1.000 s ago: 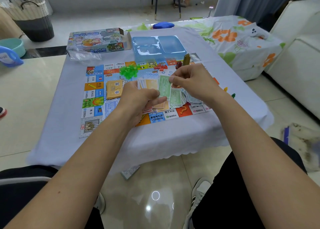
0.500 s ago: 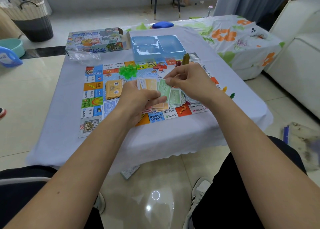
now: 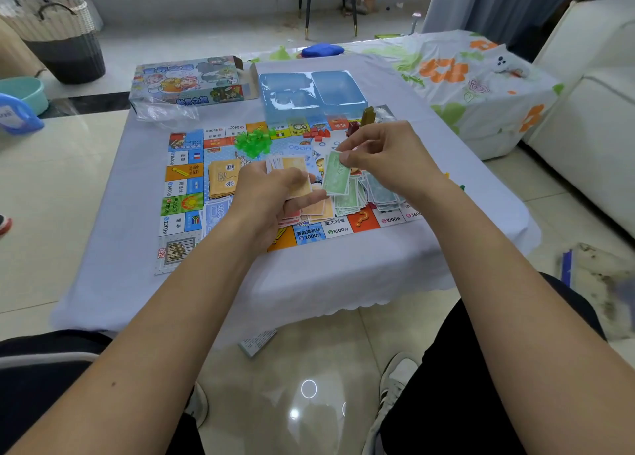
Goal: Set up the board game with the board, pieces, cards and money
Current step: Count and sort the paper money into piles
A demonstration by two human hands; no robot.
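Sorting money over the board [image 3: 192,193], the right hand [image 3: 385,161] pinches a green note [image 3: 336,174]; the left hand [image 3: 275,193] grips a stack of notes [image 3: 290,169], seemingly loosely, so it could fan apart.

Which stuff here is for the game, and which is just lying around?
For the game: board, green bill in right hand, orange bills in left hand, green houses, red pieces.
Just lying around: basket, chair, plastic bag.
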